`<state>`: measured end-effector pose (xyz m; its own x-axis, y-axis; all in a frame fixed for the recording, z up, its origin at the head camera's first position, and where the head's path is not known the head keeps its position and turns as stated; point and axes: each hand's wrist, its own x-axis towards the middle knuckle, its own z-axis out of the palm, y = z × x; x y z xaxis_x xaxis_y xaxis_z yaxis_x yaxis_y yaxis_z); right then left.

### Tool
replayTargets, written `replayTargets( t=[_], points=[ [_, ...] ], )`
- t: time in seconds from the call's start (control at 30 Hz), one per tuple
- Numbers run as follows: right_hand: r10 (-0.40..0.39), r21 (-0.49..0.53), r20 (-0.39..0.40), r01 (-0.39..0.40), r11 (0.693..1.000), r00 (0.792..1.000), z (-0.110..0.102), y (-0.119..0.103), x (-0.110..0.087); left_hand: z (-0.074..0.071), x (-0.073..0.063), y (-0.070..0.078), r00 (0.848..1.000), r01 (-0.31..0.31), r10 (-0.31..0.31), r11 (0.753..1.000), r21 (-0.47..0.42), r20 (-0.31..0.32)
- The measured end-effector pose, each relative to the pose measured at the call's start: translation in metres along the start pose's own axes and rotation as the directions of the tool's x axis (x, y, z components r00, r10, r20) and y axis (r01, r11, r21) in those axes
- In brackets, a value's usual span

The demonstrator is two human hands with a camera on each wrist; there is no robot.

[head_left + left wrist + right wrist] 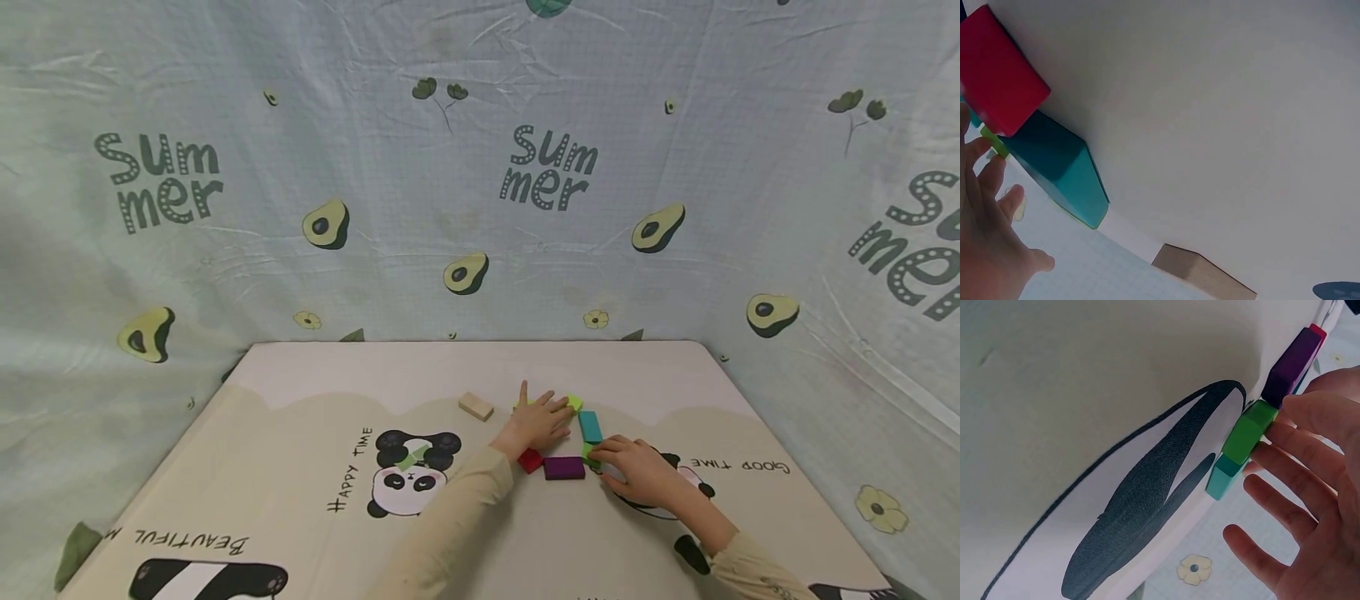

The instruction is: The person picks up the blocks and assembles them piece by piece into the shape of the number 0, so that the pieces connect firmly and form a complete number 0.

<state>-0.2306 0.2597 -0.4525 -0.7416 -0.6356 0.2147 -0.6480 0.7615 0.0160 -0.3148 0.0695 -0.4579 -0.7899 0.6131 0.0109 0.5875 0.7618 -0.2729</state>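
Note:
Colored blocks lie in a ring on the table. My left hand point(538, 423) is spread over its left and far part, partly hiding it. A red block point(530, 460) sits by that wrist, and a teal block point(1063, 169) adjoins it in the left wrist view. A purple block point(564, 468) forms the near side. At the near right corner is a green block point(1250, 431); the fingertips of my right hand point(637, 471) are at its side, slightly bent, not wrapped round it. Beyond it lie another teal block point(590, 427) and a lime block point(574, 403).
A plain wooden block point(476, 406) lies apart, left of the ring. The table point(300, 433) has a cover printed with pandas and lettering. Behind it hangs a pale curtain point(390, 167) with avocado prints.

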Motion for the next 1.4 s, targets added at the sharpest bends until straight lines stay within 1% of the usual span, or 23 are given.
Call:
replayTargets(
  t=[0.13,0.27,0.47,0.6,0.87,1.17,1.4],
  points=[
    [0.015,0.012,0.019,-0.015,1.0,1.0,0.0,0.0,-0.001,0.0,0.002,0.0,1.0,0.003,-0.003,1.0,-0.016,-0.01],
    [0.02,0.016,0.037,-0.021,1.0,0.999,0.0,0.0,0.0,0.0,0.003,-0.001,1.0,0.008,-0.008,1.0,-0.014,0.0],
    [0.025,0.019,0.033,-0.025,1.0,0.999,-0.001,-0.001,-0.001,-0.002,0.003,-0.001,1.0,0.004,-0.004,1.0,-0.012,0.01],
    [0.021,0.017,0.025,-0.021,1.0,0.999,-0.001,-0.001,-0.001,-0.005,0.002,-0.001,1.0,0.0,0.0,1.0,-0.014,0.005],
    [0.041,0.021,0.057,-0.042,0.999,0.998,-0.002,-0.002,0.0,-0.012,0.001,-0.003,1.0,-0.011,0.011,1.0,0.004,0.014],
    [0.044,0.011,0.053,-0.045,0.999,0.998,-0.002,-0.001,0.0,-0.009,0.004,-0.003,1.0,-0.008,0.008,1.0,0.007,0.024],
    [0.029,0.016,0.033,-0.029,0.999,0.999,-0.001,-0.001,-0.001,-0.008,0.004,-0.001,1.0,-0.009,0.009,1.0,0.003,0.021]
  ],
)
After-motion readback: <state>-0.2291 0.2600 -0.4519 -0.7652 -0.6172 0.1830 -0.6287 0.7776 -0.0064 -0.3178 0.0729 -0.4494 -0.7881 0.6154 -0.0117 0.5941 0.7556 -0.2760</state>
